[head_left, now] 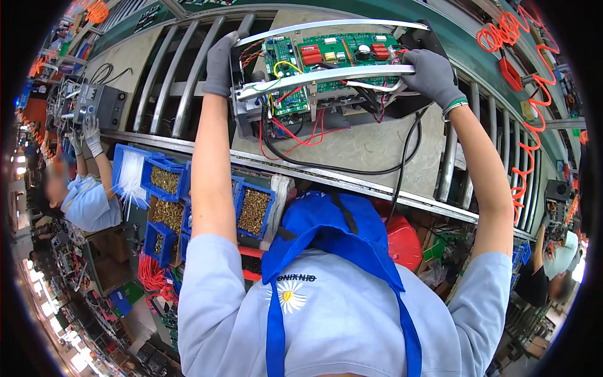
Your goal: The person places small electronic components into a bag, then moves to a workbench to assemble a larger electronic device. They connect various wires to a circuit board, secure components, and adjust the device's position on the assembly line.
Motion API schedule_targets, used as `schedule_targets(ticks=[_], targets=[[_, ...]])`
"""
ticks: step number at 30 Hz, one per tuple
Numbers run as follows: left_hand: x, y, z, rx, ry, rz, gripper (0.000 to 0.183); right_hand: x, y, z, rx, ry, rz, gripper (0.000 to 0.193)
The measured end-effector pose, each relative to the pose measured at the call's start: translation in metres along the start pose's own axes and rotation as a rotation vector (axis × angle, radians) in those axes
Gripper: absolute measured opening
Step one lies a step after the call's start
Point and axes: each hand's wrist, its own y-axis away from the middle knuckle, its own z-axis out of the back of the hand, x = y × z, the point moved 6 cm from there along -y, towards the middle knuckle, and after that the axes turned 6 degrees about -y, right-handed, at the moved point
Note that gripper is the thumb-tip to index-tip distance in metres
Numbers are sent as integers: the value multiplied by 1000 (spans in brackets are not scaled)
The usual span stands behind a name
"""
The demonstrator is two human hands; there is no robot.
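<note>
An opened machine chassis (375,112) lies before me, its green circuit boards (333,47) and loose red, yellow and black wires exposed. Two long silver metal rails run across it, a far rail (333,24) and a near rail (326,76). My left hand (220,66), in a grey glove, grips the chassis at its left end, where the far rail meets the end panel; some fingertips are hidden. In a matching glove, my right hand (433,76) is closed round the right end of the near rail. A black cable (352,170) hangs from the chassis toward me.
The chassis sits on a board (402,179) over a metal roller conveyor (182,75). Blue bins of brass fasteners (255,212) and a bundle of white ties (130,173) stand nearer me. Orange coiled hoses (531,125) hang at right. Co-workers are at far left and right.
</note>
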Motion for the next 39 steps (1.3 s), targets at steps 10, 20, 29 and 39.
schedule_targets(ticks=[10,20,29,39], targets=[[15,23,7,-192,50,-74,30,-20,-40,-12,-115,91,213,36],[-31,178,-81,-325,-532,-18,46,-42,-112,-1,-68,234,504,50],[-19,264,-121,241,-620,-196,74,-6,-98,26,-324,373,841,39],[-46,236,-113,254,-734,-414,40,-80,61,35,-134,-352,-294,47]])
